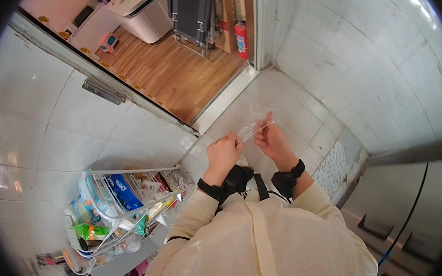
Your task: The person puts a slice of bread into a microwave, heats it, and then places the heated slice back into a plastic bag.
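Note:
A thin piece of transparent plastic [247, 131], perhaps a bag or a glove, is stretched between my two hands above the tiled floor. My left hand [224, 152] is closed in a fist and grips one end of it. On the other side, my right hand [271, 138] pinches the plastic, with a narrow edge of it running taut across the fingers and the thumb pointing up. Both wrists wear black straps [211, 190]. The exact shape of the plastic is blurred.
To the left stands a white wire rack [123, 213] filled with packaged goods, including a blue Oreo packet [124, 191]. Ahead, a raised door sill [225, 98] leads to a wooden floor [168, 79], with a fire extinguisher [241, 40] beside the doorway. A dark-handled cabinet [392, 205] stands right.

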The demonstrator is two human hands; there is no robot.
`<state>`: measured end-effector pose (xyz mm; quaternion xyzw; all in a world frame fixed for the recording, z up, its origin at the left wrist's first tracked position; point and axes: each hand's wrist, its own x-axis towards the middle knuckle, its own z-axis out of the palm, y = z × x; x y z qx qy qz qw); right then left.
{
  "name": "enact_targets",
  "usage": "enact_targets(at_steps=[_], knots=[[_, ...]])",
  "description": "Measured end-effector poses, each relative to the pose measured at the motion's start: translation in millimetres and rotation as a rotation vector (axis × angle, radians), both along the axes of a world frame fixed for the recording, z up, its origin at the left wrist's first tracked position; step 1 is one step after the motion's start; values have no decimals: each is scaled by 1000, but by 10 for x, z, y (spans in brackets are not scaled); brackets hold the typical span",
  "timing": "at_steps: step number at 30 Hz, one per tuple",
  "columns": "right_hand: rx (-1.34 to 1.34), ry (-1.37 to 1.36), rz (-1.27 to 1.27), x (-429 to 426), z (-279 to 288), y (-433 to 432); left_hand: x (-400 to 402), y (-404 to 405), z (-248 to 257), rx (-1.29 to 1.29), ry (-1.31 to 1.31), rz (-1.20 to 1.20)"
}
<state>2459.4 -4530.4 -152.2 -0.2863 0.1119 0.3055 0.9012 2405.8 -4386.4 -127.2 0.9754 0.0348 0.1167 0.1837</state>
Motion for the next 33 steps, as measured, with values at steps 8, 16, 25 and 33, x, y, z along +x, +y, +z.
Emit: enact_targets(at_steps=[8, 16, 25, 33], knots=[[-636, -972, -262, 2089, 322, 1060, 1842, 531, -21, -194, -297, -288], [-795, -971, -240, 3662, 781, 1900, 3325, 1491, 111, -153, -372, -371], [-390, -951, -360, 5464, 366, 3533, 4870, 2818, -249, 77, -410, -299], [-212, -1016, 33, 6749, 441, 5122, 5868, 4094, 84, 48, -136, -34]])
